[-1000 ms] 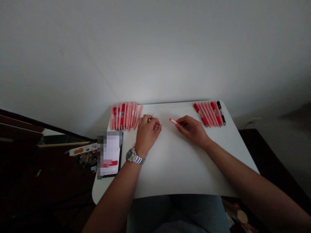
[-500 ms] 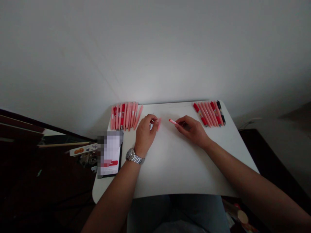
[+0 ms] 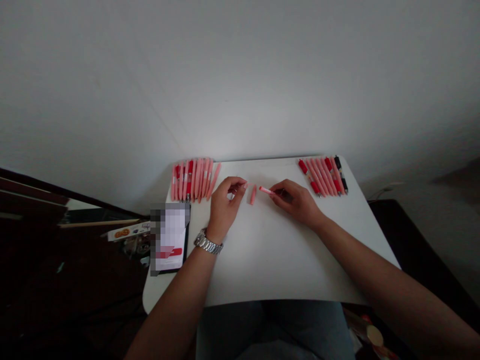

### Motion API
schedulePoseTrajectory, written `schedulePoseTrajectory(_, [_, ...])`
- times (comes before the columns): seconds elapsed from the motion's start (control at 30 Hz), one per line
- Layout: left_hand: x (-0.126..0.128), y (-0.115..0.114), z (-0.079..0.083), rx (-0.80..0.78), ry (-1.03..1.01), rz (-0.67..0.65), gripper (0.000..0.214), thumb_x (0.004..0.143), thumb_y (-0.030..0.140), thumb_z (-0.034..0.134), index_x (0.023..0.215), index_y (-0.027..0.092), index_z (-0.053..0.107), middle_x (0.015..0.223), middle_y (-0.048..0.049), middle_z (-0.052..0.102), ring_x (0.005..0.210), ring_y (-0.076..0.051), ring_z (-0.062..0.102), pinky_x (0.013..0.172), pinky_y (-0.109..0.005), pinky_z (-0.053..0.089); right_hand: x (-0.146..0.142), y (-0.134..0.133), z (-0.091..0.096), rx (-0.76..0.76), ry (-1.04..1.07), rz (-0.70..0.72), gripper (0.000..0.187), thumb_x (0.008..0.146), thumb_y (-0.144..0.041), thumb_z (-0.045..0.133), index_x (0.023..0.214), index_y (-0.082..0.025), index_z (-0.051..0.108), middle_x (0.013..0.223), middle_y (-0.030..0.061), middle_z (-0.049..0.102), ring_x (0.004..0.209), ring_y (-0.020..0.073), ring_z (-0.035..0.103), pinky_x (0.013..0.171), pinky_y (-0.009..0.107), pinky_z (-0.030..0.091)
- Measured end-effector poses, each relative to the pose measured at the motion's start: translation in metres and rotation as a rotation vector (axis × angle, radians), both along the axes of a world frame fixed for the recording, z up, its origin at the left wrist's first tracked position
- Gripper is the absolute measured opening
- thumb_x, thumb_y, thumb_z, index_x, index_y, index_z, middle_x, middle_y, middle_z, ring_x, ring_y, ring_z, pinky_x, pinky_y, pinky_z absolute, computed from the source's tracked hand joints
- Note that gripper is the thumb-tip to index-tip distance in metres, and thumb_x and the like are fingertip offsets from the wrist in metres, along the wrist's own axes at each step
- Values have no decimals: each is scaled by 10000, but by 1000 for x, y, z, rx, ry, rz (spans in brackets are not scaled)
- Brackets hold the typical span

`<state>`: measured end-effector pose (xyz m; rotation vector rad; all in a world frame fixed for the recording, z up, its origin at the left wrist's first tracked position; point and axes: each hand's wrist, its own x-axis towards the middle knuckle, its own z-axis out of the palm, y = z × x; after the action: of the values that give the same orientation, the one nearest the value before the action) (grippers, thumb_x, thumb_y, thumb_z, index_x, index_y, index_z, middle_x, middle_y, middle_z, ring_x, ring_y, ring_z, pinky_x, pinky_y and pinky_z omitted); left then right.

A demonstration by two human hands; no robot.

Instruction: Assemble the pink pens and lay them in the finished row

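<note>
My right hand (image 3: pixel 294 200) pinches a slim red-and-white pen (image 3: pixel 267 190) between thumb and fingertips, its red end pointing left. Just left of that tip, a short pink pen piece (image 3: pixel 253 195) lies on the white table, touched by neither hand. My left hand (image 3: pixel 228 200) is beside it, thumb and forefinger pressed together; whether anything small is between them is too fine to make out. A silver watch is on the left wrist. Left of this hand lies a row of pink and red pens (image 3: pixel 197 180).
A second row of pens (image 3: pixel 322 176), pink, red and one black, lies at the table's back right. A phone (image 3: pixel 172 240) with a lit screen rests at the left edge of the white table (image 3: pixel 277 265). The wall (image 3: pixel 247 90) rises directly behind.
The short pink piece, earlier at my left fingertips, now lies on the table between my hands. The fingers of my left hand have drawn off it to the left. My right hand has barely moved.
</note>
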<state>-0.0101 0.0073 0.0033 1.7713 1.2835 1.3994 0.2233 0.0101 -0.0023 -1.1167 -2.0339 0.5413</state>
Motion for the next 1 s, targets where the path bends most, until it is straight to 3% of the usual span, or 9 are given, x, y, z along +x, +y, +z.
schedulePoseTrajectory(0.33, [2,-4,4,-51,-1,-44,195,965,350,637,1086,219,717,1055,-53,751,950,-157,713,878,-293,577,-1,0,0,-7,0,6,148,973,-354,609,996,-222,672,874,54,670,750,178,613,661,307,499])
schedulePoseTrajectory(1.0, [9,-7,2,-58,-24,-121,119,951,315,657,1011,214,677,978,-38,731,899,-143,708,869,-294,581,-2,-2,1,-32,29,52,104,965,-302,623,1012,-224,673,875,48,663,767,174,622,661,300,506])
